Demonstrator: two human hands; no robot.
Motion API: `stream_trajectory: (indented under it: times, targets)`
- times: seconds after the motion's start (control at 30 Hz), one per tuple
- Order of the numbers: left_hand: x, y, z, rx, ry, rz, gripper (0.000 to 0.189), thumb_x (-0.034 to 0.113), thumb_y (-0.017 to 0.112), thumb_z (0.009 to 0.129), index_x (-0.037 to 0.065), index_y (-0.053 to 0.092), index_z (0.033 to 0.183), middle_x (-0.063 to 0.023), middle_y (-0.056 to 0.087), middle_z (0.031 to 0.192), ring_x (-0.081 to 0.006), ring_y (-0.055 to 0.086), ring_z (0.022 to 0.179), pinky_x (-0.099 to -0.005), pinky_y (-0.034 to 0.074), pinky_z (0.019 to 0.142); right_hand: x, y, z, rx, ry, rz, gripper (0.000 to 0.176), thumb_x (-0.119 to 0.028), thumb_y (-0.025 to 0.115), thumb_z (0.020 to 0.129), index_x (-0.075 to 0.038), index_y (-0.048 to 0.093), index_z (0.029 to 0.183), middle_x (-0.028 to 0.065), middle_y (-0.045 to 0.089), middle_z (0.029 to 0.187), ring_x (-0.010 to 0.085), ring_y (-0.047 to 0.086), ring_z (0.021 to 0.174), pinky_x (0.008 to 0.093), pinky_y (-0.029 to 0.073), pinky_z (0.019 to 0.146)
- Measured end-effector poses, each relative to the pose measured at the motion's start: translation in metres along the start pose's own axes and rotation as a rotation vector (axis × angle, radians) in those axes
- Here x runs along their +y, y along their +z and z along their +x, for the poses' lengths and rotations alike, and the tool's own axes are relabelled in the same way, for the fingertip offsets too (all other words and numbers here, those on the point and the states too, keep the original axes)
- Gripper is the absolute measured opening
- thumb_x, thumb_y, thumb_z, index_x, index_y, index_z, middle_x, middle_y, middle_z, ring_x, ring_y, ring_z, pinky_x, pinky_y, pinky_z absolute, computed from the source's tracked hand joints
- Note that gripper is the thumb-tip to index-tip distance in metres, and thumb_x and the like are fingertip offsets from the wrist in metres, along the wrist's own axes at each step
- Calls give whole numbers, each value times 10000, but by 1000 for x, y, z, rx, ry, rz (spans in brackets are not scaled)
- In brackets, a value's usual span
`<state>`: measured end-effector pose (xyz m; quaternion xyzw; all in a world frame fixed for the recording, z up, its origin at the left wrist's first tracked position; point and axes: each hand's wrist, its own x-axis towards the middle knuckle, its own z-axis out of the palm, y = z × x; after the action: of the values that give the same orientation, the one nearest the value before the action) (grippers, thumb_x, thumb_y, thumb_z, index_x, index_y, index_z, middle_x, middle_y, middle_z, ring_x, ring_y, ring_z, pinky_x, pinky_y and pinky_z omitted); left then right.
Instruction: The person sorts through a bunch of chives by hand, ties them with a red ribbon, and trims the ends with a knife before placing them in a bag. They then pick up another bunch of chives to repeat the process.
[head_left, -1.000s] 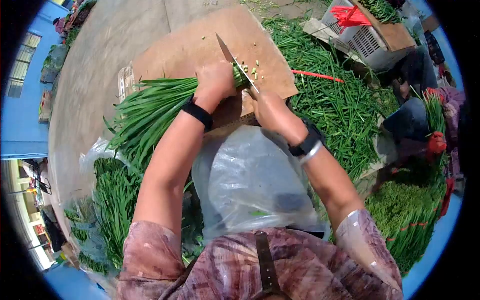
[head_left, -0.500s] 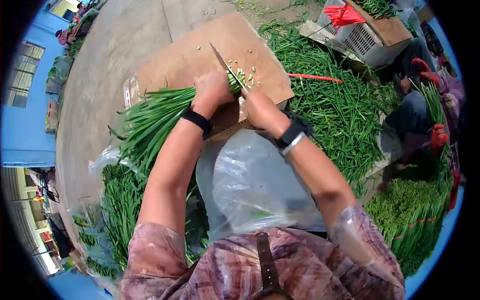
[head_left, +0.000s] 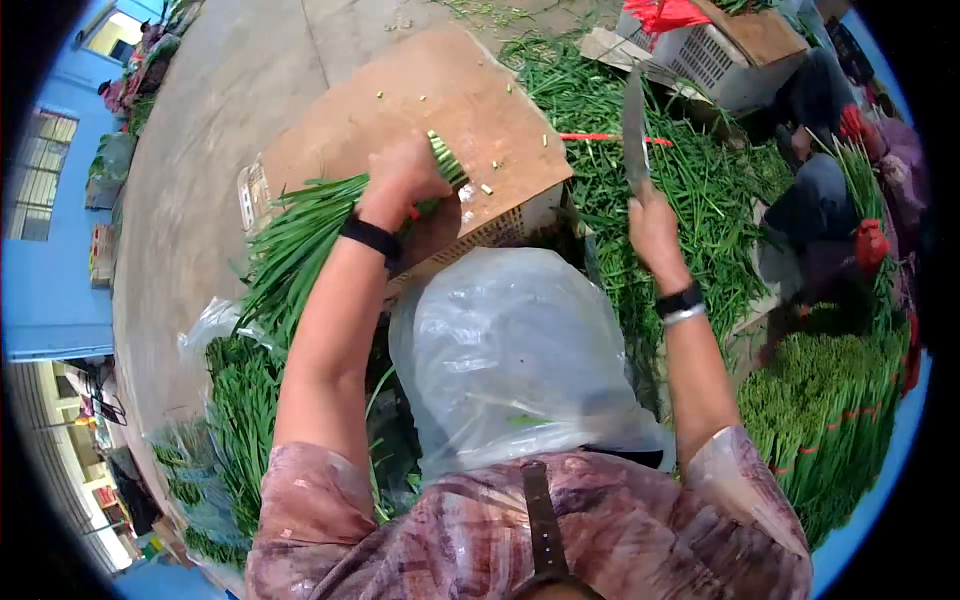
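My left hand (head_left: 405,175) is closed round a bunch of long green stalks (head_left: 305,235), which look like garlic chives or flower chives. The bunch lies across the brown board (head_left: 350,120), its evenly cut pale ends pointing right and its leaves hanging over the left edge. A red band shows beside my fingers. My right hand (head_left: 655,230) is closed on the handle of a knife (head_left: 634,130), held blade up to the right of the board, above the heap of loose greens (head_left: 690,220). A few short cut pieces (head_left: 486,188) lie on the board.
Clear plastic sheeting (head_left: 510,340) covers my lap. More greens (head_left: 240,390) lie at my left. On the right sits another person with red gloves (head_left: 872,245), near banded bunches (head_left: 830,400). A grey crate (head_left: 700,55) with red strips stands at the back right.
My right hand has swung the knife away from the bunch, to the right and off the board. Most cut pieces beside the bunch's ends are gone from the board. My left hand keeps its hold.
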<state>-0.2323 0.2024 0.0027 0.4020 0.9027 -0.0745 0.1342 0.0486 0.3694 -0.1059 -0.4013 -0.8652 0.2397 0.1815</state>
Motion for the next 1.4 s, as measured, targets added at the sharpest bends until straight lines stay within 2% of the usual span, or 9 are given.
stream_trajectory:
  times: [0.13, 0.27, 0.43, 0.53, 0.7, 0.9, 1.03, 1.2, 1.4]
  targets:
    - [-37, 18, 18, -154, 93, -472, 509, 254, 809, 587, 46, 555, 976, -84, 617, 831, -170, 588, 757, -343, 508, 669, 86, 27, -77, -244, 360, -5, 316, -50, 456, 788, -6, 546, 1088, 238, 601, 830, 367, 599, 754, 447, 485, 649]
    - [-50, 32, -17, -146, 314, -1223, 623, 106, 736, 674, 22, 416, 1202, -102, 557, 1016, -203, 571, 912, -349, 484, 829, 151, 67, -167, -286, 577, -83, 214, -170, 456, 870, -12, 553, 976, 237, 608, 834, 383, 599, 791, 456, 477, 702]
    - [-100, 57, -13, -245, 343, -1057, 691, 116, 746, 668, 8, 386, 1248, -120, 532, 1099, -210, 541, 989, -343, 453, 867, 196, 95, -229, -327, 656, -264, 387, -267, 506, 865, 12, 506, 1133, 258, 532, 1101, 398, 563, 970, 487, 471, 794]
    - [-109, 71, -10, -227, 384, -951, 732, 123, 752, 665, 0, 368, 1276, -130, 517, 1148, -214, 523, 1035, -340, 435, 890, 130, 7, -207, -617, 719, -179, 400, -374, 533, 865, -23, 605, 1043, 263, 518, 1120, 400, 531, 1027, 471, 451, 851]
    - [-127, 64, -5, -69, 543, -667, 800, 134, 762, 659, -14, 338, 1322, -148, 492, 1231, -222, 493, 1111, -335, 404, 928, 144, -10, -222, -222, 748, 86, 456, -268, 620, 799, 32, 539, 1133, 260, 497, 1169, 411, 478, 1107, 436, 402, 938]
    - [40, -69, -136, 256, 550, -359, 701, 69, 733, 696, -3, 392, 1304, -160, 482, 1262, -227, 513, 1097, -340, 436, 905, 45, -129, -206, 357, 238, 603, 765, -250, 704, 723, 61, 326, 1310, 271, 402, 1301, 352, 447, 1179, 402, 376, 981]
    - [110, -128, -158, 490, 859, -538, 635, 33, 726, 705, -5, 436, 1268, -137, 550, 1192, -218, 551, 1050, -343, 451, 893, -21, -182, -184, 615, -288, 888, 1168, -556, 734, 645, 136, 113, 1352, 309, 249, 1389, 379, 321, 1278, 417, 298, 1050]
    - [267, -133, -258, 312, 1178, -681, 562, 45, 713, 722, -6, 466, 1224, -130, 571, 1150, -215, 572, 1008, -331, 462, 869, -40, -228, -207, 851, -595, 1130, 1346, -585, 771, 573, 71, -77, 1387, 232, 131, 1456, 297, 135, 1358, 388, 160, 1099]
    - [404, -86, -394, -59, 1547, -659, 476, 59, 699, 742, -7, 503, 1172, -122, 597, 1100, -212, 596, 957, -317, 474, 840, 2, -268, -322, 1241, -533, 1027, 1248, -419, 853, 560, 6, 38, 1404, 143, 274, 1395, 221, 282, 1284, 362, 245, 1066]
